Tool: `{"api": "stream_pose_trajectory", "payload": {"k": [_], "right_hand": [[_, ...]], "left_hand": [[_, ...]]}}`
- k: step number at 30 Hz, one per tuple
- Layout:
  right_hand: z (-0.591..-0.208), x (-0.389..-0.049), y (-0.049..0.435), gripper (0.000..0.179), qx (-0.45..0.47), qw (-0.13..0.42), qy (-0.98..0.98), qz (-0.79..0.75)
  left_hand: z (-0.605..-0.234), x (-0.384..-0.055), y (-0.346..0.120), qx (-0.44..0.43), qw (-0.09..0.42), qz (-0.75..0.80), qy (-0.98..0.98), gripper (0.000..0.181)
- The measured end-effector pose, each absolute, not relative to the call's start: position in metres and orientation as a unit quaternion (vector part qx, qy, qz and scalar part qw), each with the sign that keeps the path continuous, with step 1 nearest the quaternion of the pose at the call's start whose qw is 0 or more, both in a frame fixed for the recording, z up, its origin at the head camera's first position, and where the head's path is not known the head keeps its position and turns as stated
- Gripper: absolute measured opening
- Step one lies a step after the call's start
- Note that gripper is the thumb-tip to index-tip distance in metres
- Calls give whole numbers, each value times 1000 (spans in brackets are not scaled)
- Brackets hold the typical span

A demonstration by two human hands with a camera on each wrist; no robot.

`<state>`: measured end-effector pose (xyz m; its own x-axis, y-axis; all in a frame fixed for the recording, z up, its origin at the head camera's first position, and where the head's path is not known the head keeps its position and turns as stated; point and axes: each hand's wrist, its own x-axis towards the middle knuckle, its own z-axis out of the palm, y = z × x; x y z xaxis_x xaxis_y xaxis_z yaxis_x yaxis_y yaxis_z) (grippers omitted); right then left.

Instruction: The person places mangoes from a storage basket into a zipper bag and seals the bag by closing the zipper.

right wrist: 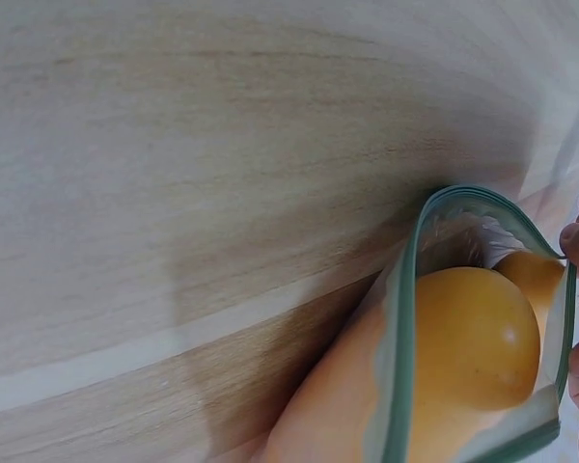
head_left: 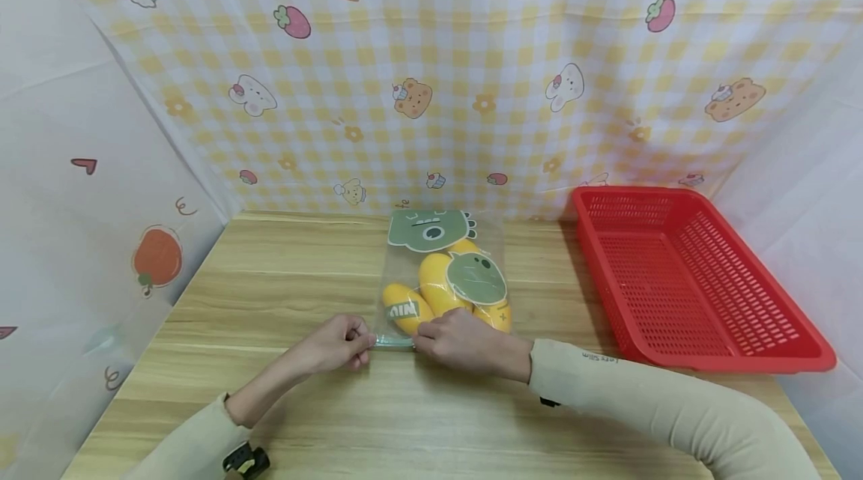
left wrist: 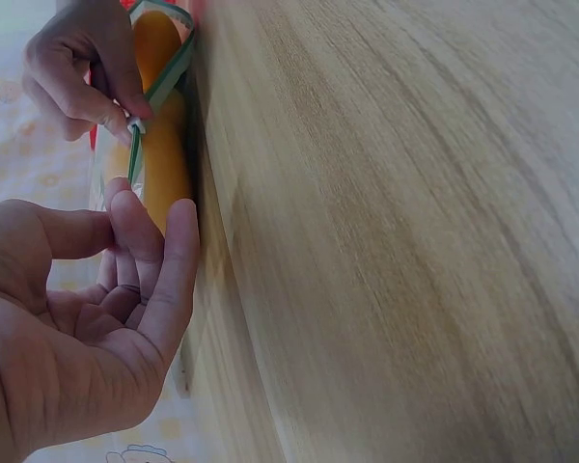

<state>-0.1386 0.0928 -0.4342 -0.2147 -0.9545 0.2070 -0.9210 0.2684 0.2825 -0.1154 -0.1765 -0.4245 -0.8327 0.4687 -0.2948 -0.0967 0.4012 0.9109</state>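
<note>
A clear zip bag (head_left: 389,259) printed with green cartoon animals lies on the wooden table, holding several yellow mangoes (head_left: 437,281). At the near left corner of its mouth, my left hand (head_left: 337,344) pinches the end of the green zip strip (head_left: 394,342). My right hand (head_left: 461,341) sits further right along that strip. The left wrist view shows its thumb and finger pinching a small whitish slider (left wrist: 136,125). On the right side the bag's mouth gapes, with a mango (right wrist: 482,333) visible inside in the right wrist view.
A red perforated plastic basket (head_left: 604,293) stands at the right of the table (head_left: 290,255). Behind the table hangs a yellow checked cloth (head_left: 472,53) with cartoon prints. White printed sheets (head_left: 74,188) close off the sides.
</note>
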Motion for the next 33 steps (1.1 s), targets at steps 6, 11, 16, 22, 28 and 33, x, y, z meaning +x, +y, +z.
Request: {"api": "stream_pose_trajectory", "payload": {"k": [6,11,16,22,28,33], "right_hand": [[-434,-138,94,3,602,164,-780,-49],[-431,-137,94,7,602,165,-777,-81],[-431,-136,94,9,599,160,-779,-99],[-429,-136,95,8,598,164,-777,-103],[-429,-136,95,8,595,157,-780,-114],[-430,-136,95,12,591,160,-781,-122]], "left_hand": [[-423,-115,-176,119,262,534,795,14],[-421,-115,-176,123,258,527,801,15],[-421,-115,-176,125,256,523,803,16],[-421,-116,-176,125,251,520,807,14],[-420,-116,-175,123,248,517,810,14],[-420,-116,-174,123,247,516,811,15]]}}
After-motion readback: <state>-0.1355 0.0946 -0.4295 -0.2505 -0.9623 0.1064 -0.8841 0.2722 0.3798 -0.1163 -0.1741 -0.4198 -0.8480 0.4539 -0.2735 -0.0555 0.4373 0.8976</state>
